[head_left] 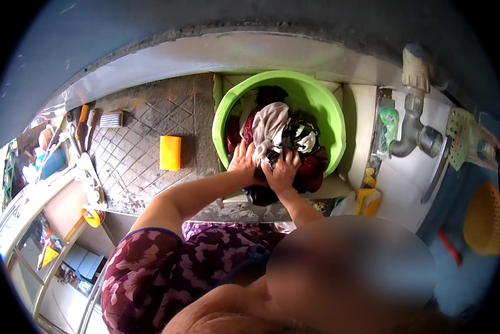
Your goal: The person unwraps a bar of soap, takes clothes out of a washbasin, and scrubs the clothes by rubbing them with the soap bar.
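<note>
A round green basin (332, 111) holds a heap of clothes (271, 125) in light grey, dark red, black and white. My left hand (243, 161) presses on the clothes at the basin's near left side, by the grey and red cloth. Just right of it, my right hand (283, 168) rests on the black and white cloth, its fingers bent into the folds. Some dark cloth hangs over the near rim below the hands. The fingertips of both hands are partly sunk in the fabric, so their grip is hard to make out.
Left of the basin, a yellow block (170, 153) and a striped brush (111, 119) lie on the dark scored slab (138, 161). A metal tap (414, 125) stands on the right, near a green net bundle (389, 123) and a yellow bottle (367, 200).
</note>
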Demonstrator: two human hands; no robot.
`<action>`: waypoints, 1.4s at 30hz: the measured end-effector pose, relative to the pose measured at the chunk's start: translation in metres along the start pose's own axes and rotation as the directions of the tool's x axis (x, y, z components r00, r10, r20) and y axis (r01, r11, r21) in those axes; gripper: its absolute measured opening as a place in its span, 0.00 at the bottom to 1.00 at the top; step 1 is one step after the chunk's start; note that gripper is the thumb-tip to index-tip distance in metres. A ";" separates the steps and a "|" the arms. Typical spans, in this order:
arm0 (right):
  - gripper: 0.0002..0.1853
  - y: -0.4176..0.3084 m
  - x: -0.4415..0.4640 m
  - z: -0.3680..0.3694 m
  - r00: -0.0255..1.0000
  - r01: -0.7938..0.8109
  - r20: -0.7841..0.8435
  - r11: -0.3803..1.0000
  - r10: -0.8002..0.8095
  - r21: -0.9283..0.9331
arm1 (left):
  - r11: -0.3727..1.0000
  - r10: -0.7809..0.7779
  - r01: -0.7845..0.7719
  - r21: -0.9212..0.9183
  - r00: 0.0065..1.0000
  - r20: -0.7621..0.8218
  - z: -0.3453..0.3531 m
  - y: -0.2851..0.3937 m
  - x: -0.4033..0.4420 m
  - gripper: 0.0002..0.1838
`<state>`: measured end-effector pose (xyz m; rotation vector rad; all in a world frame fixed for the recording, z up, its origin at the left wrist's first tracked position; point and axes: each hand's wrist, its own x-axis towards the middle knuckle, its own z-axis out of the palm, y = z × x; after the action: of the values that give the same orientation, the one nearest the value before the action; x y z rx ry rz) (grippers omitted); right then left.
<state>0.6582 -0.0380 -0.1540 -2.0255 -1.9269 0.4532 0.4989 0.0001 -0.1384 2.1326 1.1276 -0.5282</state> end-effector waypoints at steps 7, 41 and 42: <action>0.31 0.059 0.078 0.057 0.989 0.144 0.057 0.974 -0.136 -0.174 | 0.990 -0.022 0.036 0.138 0.995 -0.101 0.044 -0.035 0.098 0.49; 0.10 0.098 0.067 0.060 0.994 0.098 0.057 0.979 -0.089 -0.181 | 0.994 -0.013 0.000 -0.106 0.993 -0.117 -0.008 -0.006 0.106 0.54; 0.09 0.106 0.075 0.063 0.992 0.125 0.023 0.978 -0.123 -0.169 | 0.986 -0.017 -0.005 -0.164 0.991 -0.131 -0.009 -0.008 0.114 0.54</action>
<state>0.7298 0.0326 -0.2574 -1.9906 -2.1510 0.2802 0.5549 0.0745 -0.2052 2.0452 1.2071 -0.2888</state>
